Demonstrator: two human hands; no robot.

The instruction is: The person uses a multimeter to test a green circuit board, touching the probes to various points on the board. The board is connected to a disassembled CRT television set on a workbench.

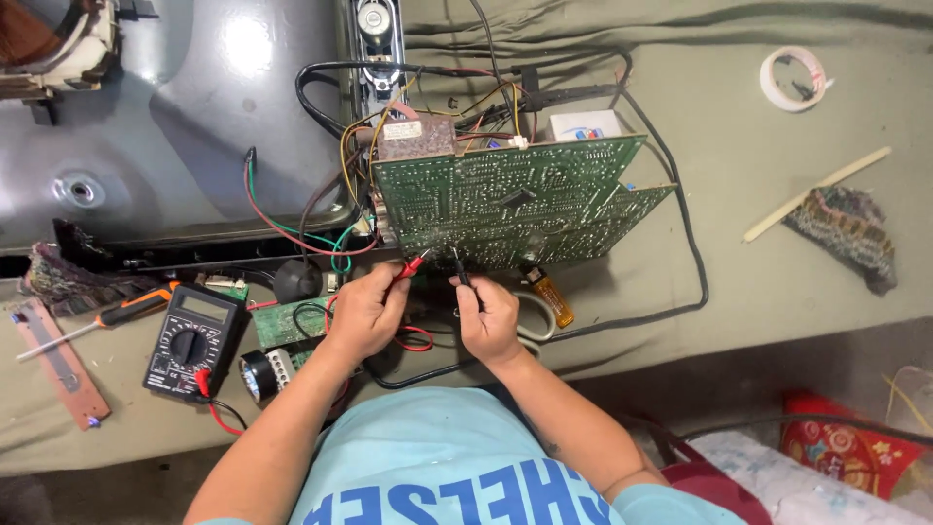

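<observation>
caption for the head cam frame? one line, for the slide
Left hand with red probe and right hand with black probe on a green circuit board, multimeter alongside.

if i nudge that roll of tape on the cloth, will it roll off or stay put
The roll of tape lies flat on its side on the grey-green cloth, so a nudge would probably slide it, not roll it. It looks thin and hollow, so likely light. The soft, wrinkled cloth would probably drag on it and stop it soon.

You have two probes in play, one red-handled probe (412, 264) and one black-handled probe (460, 267). Count two green circuit boards: a large one (515, 199) far, a small one (289, 323) near left. One black multimeter (192, 340), one orange-handled screwdriver (97, 320), one amber lighter (551, 297), one white tape roll (793, 79).
</observation>
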